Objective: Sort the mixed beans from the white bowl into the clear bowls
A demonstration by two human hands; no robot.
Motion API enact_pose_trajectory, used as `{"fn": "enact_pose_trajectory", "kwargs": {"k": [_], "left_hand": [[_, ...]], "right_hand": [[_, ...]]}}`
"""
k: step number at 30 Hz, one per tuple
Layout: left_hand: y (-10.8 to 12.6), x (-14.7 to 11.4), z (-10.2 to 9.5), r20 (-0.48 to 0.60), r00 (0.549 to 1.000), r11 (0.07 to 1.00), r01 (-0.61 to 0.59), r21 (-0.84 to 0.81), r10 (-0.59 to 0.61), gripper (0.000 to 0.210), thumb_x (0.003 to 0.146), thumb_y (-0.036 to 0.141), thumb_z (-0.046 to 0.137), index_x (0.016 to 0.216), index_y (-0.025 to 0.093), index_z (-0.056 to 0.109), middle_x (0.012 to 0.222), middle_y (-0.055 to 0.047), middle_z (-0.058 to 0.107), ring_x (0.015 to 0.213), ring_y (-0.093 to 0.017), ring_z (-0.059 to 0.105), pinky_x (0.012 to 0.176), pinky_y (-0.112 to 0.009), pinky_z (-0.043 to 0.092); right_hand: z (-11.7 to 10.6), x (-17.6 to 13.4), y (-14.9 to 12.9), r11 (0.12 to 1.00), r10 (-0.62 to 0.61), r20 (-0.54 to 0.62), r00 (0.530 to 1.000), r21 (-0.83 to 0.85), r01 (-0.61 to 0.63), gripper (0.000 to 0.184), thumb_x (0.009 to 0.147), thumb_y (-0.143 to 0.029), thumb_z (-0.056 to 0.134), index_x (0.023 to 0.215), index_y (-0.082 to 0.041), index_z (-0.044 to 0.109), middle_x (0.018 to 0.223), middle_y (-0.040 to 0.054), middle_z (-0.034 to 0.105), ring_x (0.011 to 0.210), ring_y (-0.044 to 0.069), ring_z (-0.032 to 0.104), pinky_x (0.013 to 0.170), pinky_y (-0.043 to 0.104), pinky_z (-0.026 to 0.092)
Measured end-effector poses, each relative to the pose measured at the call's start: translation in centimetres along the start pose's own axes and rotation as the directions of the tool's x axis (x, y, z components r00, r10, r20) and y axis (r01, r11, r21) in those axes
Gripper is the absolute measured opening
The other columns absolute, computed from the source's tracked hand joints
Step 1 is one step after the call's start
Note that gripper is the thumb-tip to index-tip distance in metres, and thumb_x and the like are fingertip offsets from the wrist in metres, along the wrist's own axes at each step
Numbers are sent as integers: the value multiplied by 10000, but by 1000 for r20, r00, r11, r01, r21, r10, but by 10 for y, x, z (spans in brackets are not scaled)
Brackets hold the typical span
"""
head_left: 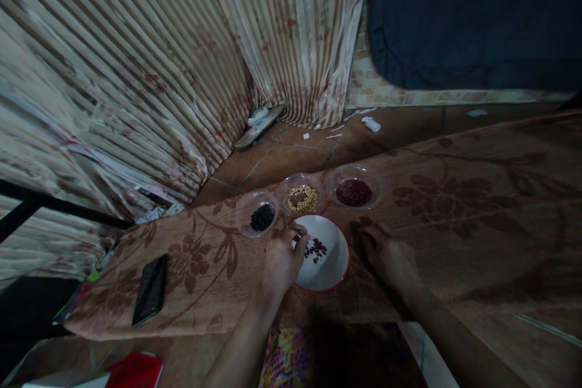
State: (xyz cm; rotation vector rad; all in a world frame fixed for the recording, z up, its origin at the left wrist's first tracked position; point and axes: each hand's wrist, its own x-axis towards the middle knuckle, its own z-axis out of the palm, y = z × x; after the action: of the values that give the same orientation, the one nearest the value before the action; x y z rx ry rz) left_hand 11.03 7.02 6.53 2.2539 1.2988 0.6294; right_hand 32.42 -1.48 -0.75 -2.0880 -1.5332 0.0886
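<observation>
A white bowl with a red rim [334, 254] stands on the cloth in front of me, with several dark red beans [316, 250] inside. My left hand [282, 257] is at its left rim, thumb and fingers pinched together; a thin, faintly shiny thing shows by the fingertips, too dim to name. To the right of the bowl, apart from it, my right hand [388, 254] hangs low over the cloth with curled fingers; what they hold, if anything, is hidden. Behind the bowl stand clear plastic bowls with black beans [262, 217], yellow beans [302, 199] and dark red beans [353, 192].
A brown flowered cloth [204, 297] covers the long surface. A dark phone [150, 290] lies on its left part. Beyond the far edge, a skateboard [259, 127], a white bottle [371, 124] and scraps lie on the tiled floor near striped curtains [291, 30].
</observation>
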Motion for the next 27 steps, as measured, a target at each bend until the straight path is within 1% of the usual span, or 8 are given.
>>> {"fn": "enact_pose_trajectory", "kwargs": {"k": [7, 12, 15, 18, 24, 27], "left_hand": [[2, 3, 1, -2, 1000, 1000, 13, 22, -13, 114, 888, 194, 593, 880, 209, 706, 914, -35, 738, 867, -180, 682, 831, -312, 514], [3, 3, 0, 9, 1000, 999, 6, 32, -6, 101, 874, 177, 612, 890, 211, 706, 918, -30, 740, 871, -183, 682, 834, -310, 511], [2, 3, -1, 32, 999, 999, -30, 36, 29, 99, 867, 163, 619, 864, 217, 701, 932, -20, 740, 886, -180, 682, 843, -304, 509], [2, 3, -1, 30, 997, 997, -69, 42, 68, 105, 852, 129, 627, 837, 212, 690, 924, -13, 737, 891, -175, 681, 866, -302, 504], [0, 6, -1, 37, 987, 984, -159, 75, 157, 107, 855, 117, 621, 823, 204, 673, 889, -6, 734, 868, -172, 678, 898, -314, 497], [1, 7, -2, 45, 983, 980, -180, 84, 176, 101, 857, 120, 622, 828, 204, 668, 877, -5, 733, 874, -177, 675, 911, -322, 493]], "right_hand": [[0, 0, 1, 1000, -7, -2, 1000, 14, 7, 232, 948, -298, 463, 966, -243, 688, 1019, 29, 697, 747, 144, 674, 601, 241, 450], [0, 1, 1, 1000, 1, 2, 1000, 26, -1, 233, 948, -305, 467, 972, -248, 692, 1061, 32, 693, 761, 145, 676, 618, 247, 454], [-1, 1, 0, 1000, 16, 19, 1000, 18, -16, 232, 952, -307, 467, 972, -249, 690, 1049, 25, 691, 759, 151, 675, 609, 252, 447], [-2, 1, -1, 1000, 27, 34, 999, 14, -27, 219, 950, -309, 478, 976, -250, 688, 1034, 19, 689, 755, 154, 674, 613, 253, 442], [-1, 1, 0, 1000, 18, 32, 999, 24, -18, 205, 948, -290, 488, 974, -247, 687, 1033, 20, 685, 789, 152, 673, 660, 245, 452], [-1, 1, -1, 999, 13, 22, 1000, 35, -13, 202, 946, -287, 490, 959, -245, 687, 1016, 23, 682, 784, 147, 671, 657, 239, 451]]}}
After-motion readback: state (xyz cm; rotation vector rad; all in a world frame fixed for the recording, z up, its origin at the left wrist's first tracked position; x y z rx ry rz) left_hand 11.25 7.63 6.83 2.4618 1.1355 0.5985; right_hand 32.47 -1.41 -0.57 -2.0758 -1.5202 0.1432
